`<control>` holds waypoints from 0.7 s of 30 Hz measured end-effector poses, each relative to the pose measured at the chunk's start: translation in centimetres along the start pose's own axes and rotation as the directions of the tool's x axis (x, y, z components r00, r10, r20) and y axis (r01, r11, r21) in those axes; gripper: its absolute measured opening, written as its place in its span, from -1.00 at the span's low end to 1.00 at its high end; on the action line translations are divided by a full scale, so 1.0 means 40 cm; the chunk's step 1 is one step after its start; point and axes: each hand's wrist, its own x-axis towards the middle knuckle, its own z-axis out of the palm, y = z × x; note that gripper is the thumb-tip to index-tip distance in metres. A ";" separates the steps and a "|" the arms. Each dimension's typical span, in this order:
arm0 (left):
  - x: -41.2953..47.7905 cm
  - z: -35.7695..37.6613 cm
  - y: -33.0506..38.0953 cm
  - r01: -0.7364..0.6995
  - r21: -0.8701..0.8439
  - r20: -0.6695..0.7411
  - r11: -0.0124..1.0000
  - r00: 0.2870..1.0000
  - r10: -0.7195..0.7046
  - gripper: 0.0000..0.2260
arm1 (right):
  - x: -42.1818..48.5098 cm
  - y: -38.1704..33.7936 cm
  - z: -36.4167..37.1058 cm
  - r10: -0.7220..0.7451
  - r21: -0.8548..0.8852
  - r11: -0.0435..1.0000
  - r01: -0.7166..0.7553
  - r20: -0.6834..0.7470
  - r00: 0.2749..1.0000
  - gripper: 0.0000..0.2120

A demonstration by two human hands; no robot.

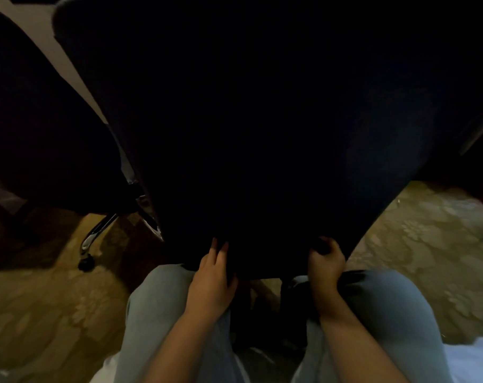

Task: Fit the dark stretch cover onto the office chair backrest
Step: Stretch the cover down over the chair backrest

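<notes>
The office chair backrest fills the middle of the view, wrapped in the dark stretch cover [262, 134], which reaches down to the backrest's lower edge. My left hand [212, 280] lies against the cover's bottom hem with fingers pointing up, the thumb tucked under the fabric. My right hand [326, 261] grips the hem at the lower right, fingers curled into the cloth. The scene is very dim, so folds in the cover are hard to make out.
A second dark chair [41, 128] stands at the left, its chrome leg and caster [86, 263] on the patterned carpet [428, 239]. My knees in light jeans [157, 313] sit below the backrest. A pale surface [477, 360] shows at the bottom right.
</notes>
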 end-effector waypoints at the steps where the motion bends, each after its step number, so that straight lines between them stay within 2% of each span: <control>1: 0.001 0.000 0.002 -0.002 -0.009 -0.003 1.000 1.000 0.002 -0.37 | 0.014 -0.009 -0.016 -0.014 0.020 1.000 0.016 -0.083 0.996 -0.72; 4: 0.004 0.002 0.012 -0.003 -0.039 -0.001 0.999 1.000 0.003 -0.36 | 0.041 -0.039 -0.031 0.059 0.147 0.989 -0.016 -0.290 0.955 -0.67; 6: 0.005 0.002 0.021 -0.012 -0.047 -0.003 0.999 1.000 0.011 -0.35 | 0.023 -0.058 -0.002 0.053 0.171 0.985 -0.001 -0.299 0.953 -0.68; 9: 0.002 -0.001 0.029 -0.010 -0.028 0.011 1.000 1.000 0.011 -0.35 | -0.050 -0.046 0.065 -0.055 0.110 0.991 0.073 -0.158 0.986 -0.72; 12: -0.001 -0.001 0.027 0.000 -0.011 0.016 1.000 1.000 0.000 -0.36 | -0.083 -0.014 0.093 -0.196 0.021 0.980 0.196 0.013 0.981 -0.71; 15: -0.003 -0.002 0.020 -0.008 -0.012 0.004 1.000 1.000 0.008 -0.36 | -0.058 -0.015 0.078 -0.210 -0.022 0.977 0.213 0.099 0.973 -0.68; 17: -0.004 -0.006 0.012 -0.013 -0.014 -0.012 1.000 1.000 0.012 -0.36 | -0.034 -0.028 0.047 -0.174 -0.022 0.984 0.175 0.055 0.983 -0.72; 21: -0.009 -0.019 -0.001 0.004 -0.018 -0.035 1.000 0.999 -0.005 -0.36 | 0.032 -0.034 -0.038 -0.047 0.054 0.997 0.056 -0.164 0.985 -0.74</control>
